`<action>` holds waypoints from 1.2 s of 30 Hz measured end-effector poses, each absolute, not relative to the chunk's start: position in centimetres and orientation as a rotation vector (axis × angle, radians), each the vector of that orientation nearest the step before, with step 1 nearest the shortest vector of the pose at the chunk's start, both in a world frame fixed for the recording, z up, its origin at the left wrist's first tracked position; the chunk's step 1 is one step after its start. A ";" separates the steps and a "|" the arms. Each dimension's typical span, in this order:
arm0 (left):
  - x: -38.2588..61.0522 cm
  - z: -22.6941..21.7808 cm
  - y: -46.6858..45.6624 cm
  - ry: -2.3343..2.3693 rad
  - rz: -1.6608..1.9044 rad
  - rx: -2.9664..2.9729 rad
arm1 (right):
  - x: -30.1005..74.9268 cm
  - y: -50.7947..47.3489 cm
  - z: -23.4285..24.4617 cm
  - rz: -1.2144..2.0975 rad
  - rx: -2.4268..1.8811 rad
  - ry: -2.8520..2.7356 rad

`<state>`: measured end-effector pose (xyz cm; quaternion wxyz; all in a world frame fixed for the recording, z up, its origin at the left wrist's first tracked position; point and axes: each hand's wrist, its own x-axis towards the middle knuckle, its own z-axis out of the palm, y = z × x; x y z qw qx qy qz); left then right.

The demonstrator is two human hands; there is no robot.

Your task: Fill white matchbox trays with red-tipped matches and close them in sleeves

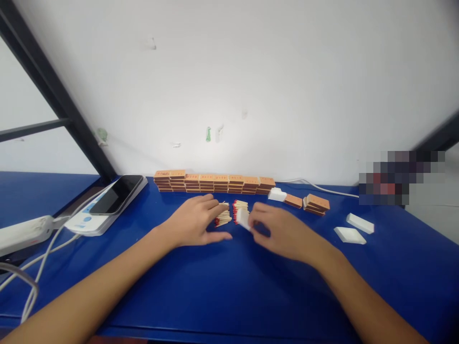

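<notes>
Two piles of red-tipped matches lie side by side on the blue table [215, 286]. My left hand [193, 220] rests beside the left match pile [224, 219], thumb and fingers apart; its fingertips partly cover that pile. Between the fingers of my right hand [276, 227] is a small white matchbox tray [243, 218], tilted against the right match pile [241, 206]. I cannot see whether any matches are inside this tray.
Stacked brown matchboxes [214, 184] form a row along the wall. To their right are a white tray [277, 194], a matchbox [293, 201], a small stack [316, 204] and two white pieces [350, 235]. A phone [117, 195] and cables [46, 253] lie left.
</notes>
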<state>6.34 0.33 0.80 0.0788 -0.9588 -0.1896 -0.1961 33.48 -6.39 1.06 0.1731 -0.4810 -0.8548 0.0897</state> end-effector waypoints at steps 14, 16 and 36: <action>7.4 -0.2 -0.9 -0.720 -0.300 -3.041 | 34.6 -4.2 -1.8 0.295 -1.377 -2.288; 7.4 -0.3 -0.9 -0.699 -0.301 -3.041 | 34.3 -4.1 -2.2 0.308 -1.385 -2.283; 7.1 -0.4 -0.6 -0.654 -0.303 -3.070 | 35.0 -4.3 -2.0 0.375 -1.437 -2.359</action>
